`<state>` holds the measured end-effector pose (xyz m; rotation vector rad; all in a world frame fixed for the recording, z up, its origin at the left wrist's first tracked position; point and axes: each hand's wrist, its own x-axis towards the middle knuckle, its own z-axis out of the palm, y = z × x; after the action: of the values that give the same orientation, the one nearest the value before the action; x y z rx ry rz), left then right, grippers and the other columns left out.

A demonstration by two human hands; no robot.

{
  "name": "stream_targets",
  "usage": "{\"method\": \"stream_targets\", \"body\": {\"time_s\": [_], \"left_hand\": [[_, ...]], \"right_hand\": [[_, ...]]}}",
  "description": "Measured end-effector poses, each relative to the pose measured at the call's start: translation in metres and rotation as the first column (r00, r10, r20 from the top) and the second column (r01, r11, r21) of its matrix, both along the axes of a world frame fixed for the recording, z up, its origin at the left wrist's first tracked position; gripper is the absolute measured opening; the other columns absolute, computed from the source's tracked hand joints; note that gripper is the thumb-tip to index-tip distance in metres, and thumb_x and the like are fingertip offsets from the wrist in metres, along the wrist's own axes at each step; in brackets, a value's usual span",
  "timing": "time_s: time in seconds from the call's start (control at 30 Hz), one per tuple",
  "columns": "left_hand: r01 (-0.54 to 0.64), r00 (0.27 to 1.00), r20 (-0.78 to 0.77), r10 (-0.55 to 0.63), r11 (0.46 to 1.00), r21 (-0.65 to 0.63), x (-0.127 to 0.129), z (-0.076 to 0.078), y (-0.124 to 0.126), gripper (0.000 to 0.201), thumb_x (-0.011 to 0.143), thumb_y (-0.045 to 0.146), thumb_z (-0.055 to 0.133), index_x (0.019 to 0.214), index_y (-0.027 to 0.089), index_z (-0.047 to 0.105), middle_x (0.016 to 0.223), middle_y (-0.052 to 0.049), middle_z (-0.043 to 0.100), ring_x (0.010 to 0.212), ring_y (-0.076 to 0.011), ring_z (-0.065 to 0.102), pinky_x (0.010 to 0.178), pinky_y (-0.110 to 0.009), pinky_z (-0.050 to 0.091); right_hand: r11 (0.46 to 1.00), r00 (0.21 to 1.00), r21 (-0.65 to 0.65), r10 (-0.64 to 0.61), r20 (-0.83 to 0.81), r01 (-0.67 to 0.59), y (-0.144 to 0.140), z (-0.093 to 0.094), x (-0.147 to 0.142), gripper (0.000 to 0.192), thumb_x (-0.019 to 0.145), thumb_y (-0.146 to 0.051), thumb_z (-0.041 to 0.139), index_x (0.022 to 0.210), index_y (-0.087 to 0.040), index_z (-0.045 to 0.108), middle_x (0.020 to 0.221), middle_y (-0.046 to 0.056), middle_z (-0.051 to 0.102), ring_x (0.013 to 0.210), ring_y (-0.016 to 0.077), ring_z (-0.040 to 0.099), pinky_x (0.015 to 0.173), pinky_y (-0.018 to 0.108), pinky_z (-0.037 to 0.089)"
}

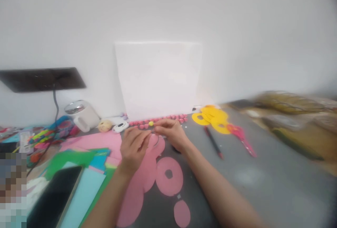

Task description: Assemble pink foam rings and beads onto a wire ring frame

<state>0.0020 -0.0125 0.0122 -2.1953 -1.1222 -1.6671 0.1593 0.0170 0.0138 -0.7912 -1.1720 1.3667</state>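
Note:
My left hand [134,147] and my right hand [172,134] come close together above the pink paper cutouts [147,170]. Fingers of both hands are closed in a pinch, and what sits between them is too small and blurred to name. A thin curved line shows just below the fingertips. Behind the hands runs a row of small pink pieces [144,126], with one yellow ball [151,123] among them. Nearer me lie a pink paper ring [175,186] and a small pink paper oval [182,214].
To the right are yellow paper rings [219,116], a dark pencil [213,143] and pink scissors [243,140]. At left lie a phone [56,196], coloured paper sheets [85,200] and a white mug [85,117]. A white board [159,80] leans on the wall.

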Motion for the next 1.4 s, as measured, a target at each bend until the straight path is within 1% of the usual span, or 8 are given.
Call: {"method": "stream_targets", "body": {"time_s": [0.1,0.2,0.33,0.5,0.57,0.7,0.87,1.4], "left_hand": [[-0.005,0.995,-0.100,0.019,0.990,0.140,-0.002,-0.001,0.000,0.008,0.077,0.015,0.062,0.081,0.020,0.066,0.072,-0.004,0.069,0.066,-0.0162,0.063,0.073,-0.036,0.049],[-0.029,0.998,-0.044,0.034,0.993,0.113,-0.001,-0.001,0.002,0.010,0.076,0.015,0.062,0.083,0.020,0.067,0.073,-0.005,0.070,0.068,-0.0170,0.063,0.071,-0.034,0.050],[0.009,0.993,0.117,0.012,0.985,-0.174,0.003,0.000,0.002,0.009,0.079,0.025,0.060,0.080,0.021,0.068,0.068,-0.002,0.069,0.060,-0.0146,0.062,0.068,-0.030,0.051],[0.195,0.925,0.381,0.006,0.851,-0.487,0.006,0.002,-0.001,0.015,0.076,0.032,0.062,0.079,0.019,0.068,0.053,0.004,0.060,0.043,-0.0103,0.053,0.052,-0.024,0.048],[0.240,0.889,0.456,0.033,0.816,-0.526,0.006,0.003,0.000,0.016,0.074,0.033,0.064,0.079,0.018,0.068,0.049,0.005,0.057,0.043,-0.0104,0.052,0.051,-0.024,0.047],[0.329,0.846,0.532,0.034,0.752,-0.571,0.006,0.004,0.002,0.015,0.073,0.032,0.065,0.076,0.017,0.067,0.048,0.005,0.056,0.041,-0.0093,0.051,0.051,-0.024,0.047],[0.413,0.832,0.555,-0.014,0.684,-0.601,0.005,0.001,0.004,0.015,0.074,0.031,0.063,0.070,0.016,0.065,0.051,0.005,0.057,0.039,-0.0087,0.050,0.049,-0.024,0.047],[0.464,0.811,0.585,-0.006,0.615,-0.637,0.001,-0.005,0.010,0.020,0.074,0.035,0.062,0.067,0.016,0.062,0.056,0.003,0.059,0.042,-0.0087,0.051,0.053,-0.025,0.047]], "right_hand": [[1.000,1.000,-0.014,-0.017,0.001,0.017,0.000,0.001,0.000,0.019,0.054,-0.029,0.078,0.069,-0.020,0.070,0.068,0.001,0.068,0.062,0.0138,0.060,0.066,0.030,0.049],[0.998,0.999,0.020,-0.052,0.011,0.052,0.000,0.001,0.000,0.015,0.056,-0.029,0.077,0.065,-0.020,0.069,0.068,0.001,0.067,0.063,0.0132,0.059,0.067,0.029,0.048],[0.997,0.997,0.047,-0.065,0.029,0.063,0.001,0.000,0.002,0.012,0.063,-0.031,0.072,0.066,-0.020,0.068,0.062,-0.001,0.064,0.062,0.0128,0.058,0.068,0.029,0.048],[1.000,1.000,0.016,-0.025,0.002,0.025,0.002,-0.001,0.004,0.010,0.061,-0.026,0.074,0.062,-0.018,0.068,0.093,0.005,0.068,0.090,0.0189,0.061,0.080,0.030,0.047],[0.999,0.999,-0.022,-0.030,-0.011,0.030,0.002,-0.002,0.003,0.013,0.058,-0.025,0.075,0.058,-0.017,0.066,0.086,0.005,0.069,0.086,0.0189,0.062,0.077,0.030,0.047],[0.990,0.997,-0.124,-0.069,-0.015,0.067,0.004,-0.004,0.001,0.021,0.052,-0.027,0.078,0.052,-0.015,0.061,0.058,0.001,0.064,0.058,0.0125,0.058,0.062,0.028,0.047],[0.981,0.994,-0.172,-0.099,-0.044,0.090,0.004,-0.004,-0.001,0.030,0.047,-0.028,0.081,0.051,-0.016,0.054,0.049,-0.005,0.055,0.048,0.0080,0.050,0.051,0.023,0.042],[0.984,0.998,-0.171,-0.060,-0.006,0.059,0.013,-0.019,0.005,0.026,0.051,-0.030,0.080,0.053,-0.016,0.058,0.050,-0.005,0.055,0.048,0.0065,0.044,0.051,0.022,0.035]]}}
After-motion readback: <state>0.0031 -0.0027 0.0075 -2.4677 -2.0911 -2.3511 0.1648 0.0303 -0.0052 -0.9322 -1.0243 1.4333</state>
